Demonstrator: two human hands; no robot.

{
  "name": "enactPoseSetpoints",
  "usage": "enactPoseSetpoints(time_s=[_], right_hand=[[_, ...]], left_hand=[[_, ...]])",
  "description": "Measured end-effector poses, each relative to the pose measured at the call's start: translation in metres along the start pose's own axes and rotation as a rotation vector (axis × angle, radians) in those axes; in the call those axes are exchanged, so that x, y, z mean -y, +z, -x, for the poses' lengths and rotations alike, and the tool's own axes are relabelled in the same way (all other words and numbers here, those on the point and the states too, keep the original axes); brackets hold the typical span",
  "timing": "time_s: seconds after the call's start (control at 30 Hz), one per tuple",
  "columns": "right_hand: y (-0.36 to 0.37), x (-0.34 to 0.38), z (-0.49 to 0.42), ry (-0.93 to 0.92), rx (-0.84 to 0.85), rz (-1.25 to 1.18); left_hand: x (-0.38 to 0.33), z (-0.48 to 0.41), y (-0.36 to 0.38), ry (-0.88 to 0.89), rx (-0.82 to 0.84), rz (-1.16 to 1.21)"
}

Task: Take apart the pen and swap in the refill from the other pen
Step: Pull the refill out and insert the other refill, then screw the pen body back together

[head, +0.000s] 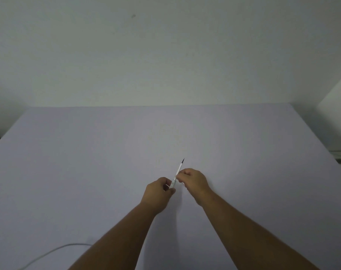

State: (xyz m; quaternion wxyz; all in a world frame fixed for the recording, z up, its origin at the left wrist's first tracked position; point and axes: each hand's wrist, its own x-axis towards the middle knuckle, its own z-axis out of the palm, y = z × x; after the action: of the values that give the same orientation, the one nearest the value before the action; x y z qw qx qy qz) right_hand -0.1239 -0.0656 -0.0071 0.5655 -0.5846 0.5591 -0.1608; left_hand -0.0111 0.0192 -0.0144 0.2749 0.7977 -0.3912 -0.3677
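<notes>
A slim white pen (pixel 178 168) with a dark tip points up and away from me over the middle of the pale table (pixel 87 162). My left hand (pixel 159 193) pinches its lower end, and my right hand (pixel 195 183) grips it just above, fingers curled around the shaft. The part of the pen inside both hands is hidden. I see no second pen or loose refill on the table.
A white cable (pixel 48 254) curves across the table's near left corner. A plain wall stands behind the table's far edge. A white block-like object (pixel 337 106) sits off the right side.
</notes>
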Motion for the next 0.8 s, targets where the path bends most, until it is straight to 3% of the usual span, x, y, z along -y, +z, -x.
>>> enactPoseSetpoints(time_s=[0.17, 0.4, 0.57, 0.67, 0.8], right_hand=[[-0.015, 0.010, -0.005, 0.025, -0.126, -0.212], [-0.016, 0.009, -0.003, -0.014, 0.027, -0.079], [-0.032, 0.008, -0.016, 0.035, -0.099, -0.137], [-0.041, 0.003, -0.025, -0.007, -0.202, 0.132], [-0.039, -0.009, -0.030, -0.001, -0.113, 0.630]], left_hand=[[-0.006, 0.004, -0.001, 0.042, 0.003, -0.075], [-0.012, 0.004, 0.000, 0.059, -0.003, -0.075], [-0.010, 0.001, 0.002, 0.014, 0.026, 0.032], [-0.003, 0.000, 0.000, 0.010, 0.026, 0.081], [0.002, -0.001, -0.001, 0.019, 0.035, 0.074]])
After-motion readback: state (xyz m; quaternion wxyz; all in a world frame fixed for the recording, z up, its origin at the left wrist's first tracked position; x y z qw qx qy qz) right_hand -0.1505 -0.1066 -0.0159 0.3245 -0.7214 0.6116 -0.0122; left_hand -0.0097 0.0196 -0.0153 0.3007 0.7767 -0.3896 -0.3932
